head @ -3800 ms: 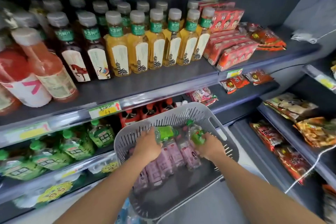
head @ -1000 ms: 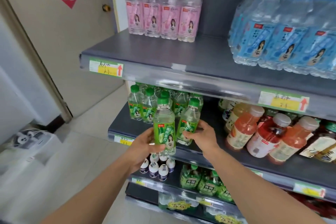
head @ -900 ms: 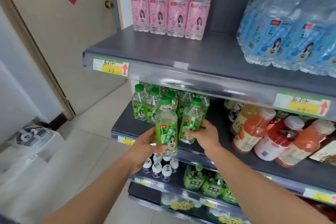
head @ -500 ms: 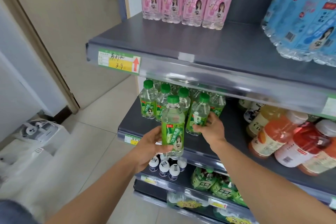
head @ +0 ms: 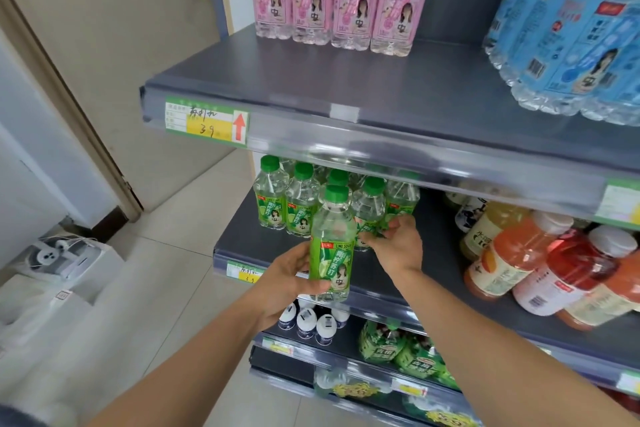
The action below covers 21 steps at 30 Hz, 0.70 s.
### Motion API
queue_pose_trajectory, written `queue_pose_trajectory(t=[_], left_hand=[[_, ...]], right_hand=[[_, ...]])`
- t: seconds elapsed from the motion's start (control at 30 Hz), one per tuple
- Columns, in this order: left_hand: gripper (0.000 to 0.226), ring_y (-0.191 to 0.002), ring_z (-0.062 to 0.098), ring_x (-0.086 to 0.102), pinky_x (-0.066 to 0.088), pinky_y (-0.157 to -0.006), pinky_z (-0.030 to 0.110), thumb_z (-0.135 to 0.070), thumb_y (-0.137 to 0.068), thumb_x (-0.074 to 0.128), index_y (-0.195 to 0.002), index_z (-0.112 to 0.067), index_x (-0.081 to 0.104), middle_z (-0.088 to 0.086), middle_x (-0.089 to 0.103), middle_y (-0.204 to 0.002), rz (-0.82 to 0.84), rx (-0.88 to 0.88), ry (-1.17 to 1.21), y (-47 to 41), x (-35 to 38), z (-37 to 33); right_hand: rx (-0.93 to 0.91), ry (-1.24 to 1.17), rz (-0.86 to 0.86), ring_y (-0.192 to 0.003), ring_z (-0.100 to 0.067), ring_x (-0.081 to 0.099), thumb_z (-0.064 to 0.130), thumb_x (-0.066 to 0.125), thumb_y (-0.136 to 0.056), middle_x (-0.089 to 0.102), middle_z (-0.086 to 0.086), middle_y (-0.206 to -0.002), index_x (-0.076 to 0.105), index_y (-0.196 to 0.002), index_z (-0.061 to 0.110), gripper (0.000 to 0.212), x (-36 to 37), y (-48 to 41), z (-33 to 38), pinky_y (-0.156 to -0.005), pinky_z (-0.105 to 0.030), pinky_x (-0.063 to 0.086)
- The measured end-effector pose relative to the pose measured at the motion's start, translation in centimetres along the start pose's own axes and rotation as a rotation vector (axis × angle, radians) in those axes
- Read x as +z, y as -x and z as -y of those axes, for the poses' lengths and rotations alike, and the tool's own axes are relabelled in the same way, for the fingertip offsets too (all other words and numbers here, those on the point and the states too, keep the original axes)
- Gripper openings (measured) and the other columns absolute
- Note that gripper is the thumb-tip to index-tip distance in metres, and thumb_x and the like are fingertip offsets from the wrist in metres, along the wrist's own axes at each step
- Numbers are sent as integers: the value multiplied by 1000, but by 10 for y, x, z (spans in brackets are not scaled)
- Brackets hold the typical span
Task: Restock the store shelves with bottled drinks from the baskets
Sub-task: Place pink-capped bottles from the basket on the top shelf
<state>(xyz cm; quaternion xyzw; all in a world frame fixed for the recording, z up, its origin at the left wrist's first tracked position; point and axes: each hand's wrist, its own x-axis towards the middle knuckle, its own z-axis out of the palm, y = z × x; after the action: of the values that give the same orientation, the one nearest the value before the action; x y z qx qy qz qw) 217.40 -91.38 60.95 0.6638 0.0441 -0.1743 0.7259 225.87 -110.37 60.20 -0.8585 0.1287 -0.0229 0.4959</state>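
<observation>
My left hand (head: 289,279) grips a clear lime soda bottle (head: 333,243) with a green cap and green label, upright, just in front of the middle shelf's edge (head: 381,295). My right hand (head: 396,244) reaches onto that shelf, fingers around the lower part of a second lime soda bottle (head: 370,210), which stands among several same bottles (head: 287,204) at the shelf's left end. No basket is in view.
Pink peach soda bottles (head: 341,0) and blue-labelled water packs (head: 568,31) stand on the top shelf (head: 346,90). Orange and red juice bottles (head: 540,267) lie to the right on the middle shelf. White-capped bottles (head: 311,321) and green pouches (head: 401,350) fill lower shelves. A door (head: 114,45) is left.
Earlier both hands were in a basket of bottles. Over the last second my right hand has pushed its bottle deeper onto the middle shelf into the row; the left bottle stays in front.
</observation>
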Motion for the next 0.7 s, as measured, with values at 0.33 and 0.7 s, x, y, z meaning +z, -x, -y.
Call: queue_pose_trajectory(t=[0.33, 0.7], left_hand=[[68, -121, 20, 54, 49, -88, 25, 9, -73, 73, -132, -16, 52, 2, 64, -124, 54, 19, -71, -24, 42, -5], [75, -139, 19, 33, 33, -110, 32, -4, -84, 69, -148, -15, 32, 4, 37, -150, -151, 36, -365, -44, 70, -7]], right_hand=[[-155, -282, 401, -94, -14, 68, 20, 86, -68, 72, 3, -102, 60, -103, 28, 44, -57, 44, 24, -77, -23, 55], [-62, -252, 200, -101, -15, 64, 8, 86, -66, 66, -1, -114, 54, -116, 19, 60, -85, 17, -14, -79, -18, 48]])
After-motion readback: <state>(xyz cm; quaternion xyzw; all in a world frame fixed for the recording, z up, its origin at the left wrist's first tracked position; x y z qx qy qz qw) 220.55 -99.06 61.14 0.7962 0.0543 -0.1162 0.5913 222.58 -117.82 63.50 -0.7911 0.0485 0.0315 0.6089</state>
